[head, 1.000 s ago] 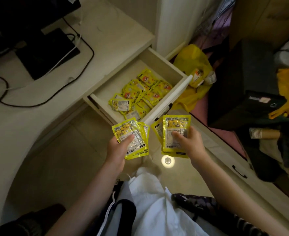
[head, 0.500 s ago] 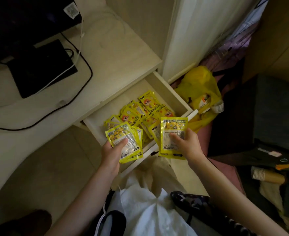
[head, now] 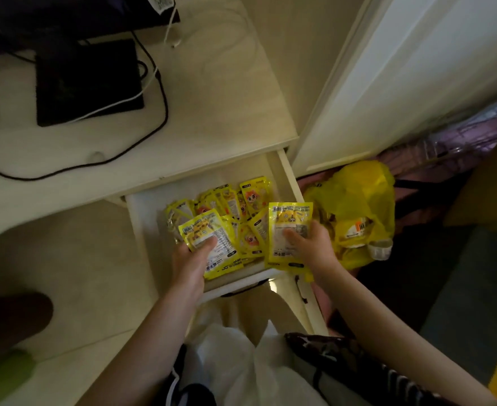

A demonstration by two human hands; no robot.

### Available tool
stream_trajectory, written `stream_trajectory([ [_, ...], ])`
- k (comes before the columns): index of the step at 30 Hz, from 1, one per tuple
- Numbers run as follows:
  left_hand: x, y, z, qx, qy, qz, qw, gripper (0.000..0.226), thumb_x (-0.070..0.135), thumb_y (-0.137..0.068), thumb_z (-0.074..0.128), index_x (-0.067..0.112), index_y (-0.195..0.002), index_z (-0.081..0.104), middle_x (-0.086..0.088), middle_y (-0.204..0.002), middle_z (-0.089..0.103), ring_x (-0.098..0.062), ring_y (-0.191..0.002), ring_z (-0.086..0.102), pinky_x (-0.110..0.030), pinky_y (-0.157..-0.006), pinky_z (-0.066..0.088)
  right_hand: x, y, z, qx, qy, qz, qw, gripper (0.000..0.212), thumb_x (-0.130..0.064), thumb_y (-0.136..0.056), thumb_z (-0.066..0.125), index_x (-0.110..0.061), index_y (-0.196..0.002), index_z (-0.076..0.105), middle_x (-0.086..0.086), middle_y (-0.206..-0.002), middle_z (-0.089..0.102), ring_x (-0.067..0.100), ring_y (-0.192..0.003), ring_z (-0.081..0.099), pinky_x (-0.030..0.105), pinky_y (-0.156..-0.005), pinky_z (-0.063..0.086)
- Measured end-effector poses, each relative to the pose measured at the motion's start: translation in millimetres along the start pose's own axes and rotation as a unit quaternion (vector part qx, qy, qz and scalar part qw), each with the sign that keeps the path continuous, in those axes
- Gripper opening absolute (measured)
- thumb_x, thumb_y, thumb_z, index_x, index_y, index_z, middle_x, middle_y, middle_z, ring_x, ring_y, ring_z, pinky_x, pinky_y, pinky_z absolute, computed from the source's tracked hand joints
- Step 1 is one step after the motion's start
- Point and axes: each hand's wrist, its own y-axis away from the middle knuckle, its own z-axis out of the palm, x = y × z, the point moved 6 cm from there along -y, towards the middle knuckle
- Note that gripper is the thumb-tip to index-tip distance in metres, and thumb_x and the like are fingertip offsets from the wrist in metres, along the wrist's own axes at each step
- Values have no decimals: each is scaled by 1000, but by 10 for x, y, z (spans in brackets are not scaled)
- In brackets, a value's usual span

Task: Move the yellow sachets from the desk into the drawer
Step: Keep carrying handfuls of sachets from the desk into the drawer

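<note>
Open pale wooden drawer (head: 141,224): left hand (head: 193,263), right hand (head: 314,244) each pinch flat yellow foil sachets (head: 289,227) above it; lower flat, release onto pile.

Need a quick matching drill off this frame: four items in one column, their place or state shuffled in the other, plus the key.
Items
1. left hand
2. right hand
3. yellow plastic bag
4. black cable

Places or states
A. lies on the desk top
B. holds a stack of sachets over the drawer's right side
C. on the floor, right of the open drawer
D. holds a tilted stack of sachets over the drawer's front left

Pairs: 1-D, 2-B, 3-C, 4-A
</note>
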Motion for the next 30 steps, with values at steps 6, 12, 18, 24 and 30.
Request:
stream_trajectory([
  [6, 15, -177, 109, 22, 21, -31, 999, 33, 14, -78, 76, 15, -109, 67, -4, -103, 73, -20, -95, 68, -38, -87, 51, -101, -380, 84, -37, 6, 12, 999, 21, -19, -87, 64, -17, -108, 59, 6, -107, 68, 23, -98, 67, 46, -83, 58],
  [12, 179, -673, 248, 26, -1, -39, 999, 38, 18, -74, 79, 18, -109, 65, -2, -106, 71, -20, -98, 66, -39, -90, 49, -319, -851, 375, -37, 21, 15, 999, 24, -17, -86, 66, -12, -109, 64, 5, -103, 70, 21, -96, 67, 37, -76, 58],
  [18, 291, -1266, 342, 75, -31, -57, 995, 54, 31, -68, 83, 13, -113, 62, -6, -112, 65, -23, -96, 62, -31, -76, 42, -436, -1425, 735, -26, 27, 43, 998, 17, -17, -83, 70, -18, -99, 65, 3, -95, 67, 24, -97, 66, 36, -82, 55],
  [24, 425, -1685, 568, 50, 35, -106, 992, 57, 24, -78, 77, 14, -128, 50, -5, -121, 55, -22, -110, 51, -45, -95, 40, -433, -1910, 1062, -47, 0, 76, 996, 55, -19, -78, 76, -3, -126, 53, 10, -113, 61, 25, -109, 58, 40, -98, 47],
  [30, 365, -1767, 449, 46, -21, -91, 995, 30, 5, -87, 60, 13, -115, 56, -9, -82, 54, -22, -60, 58, -35, -54, 52, -310, -2173, 1046, -55, 112, 68, 990, 31, -8, -87, 60, -5, -118, 61, 15, -105, 67, 32, -89, 66, 43, -82, 57],
])
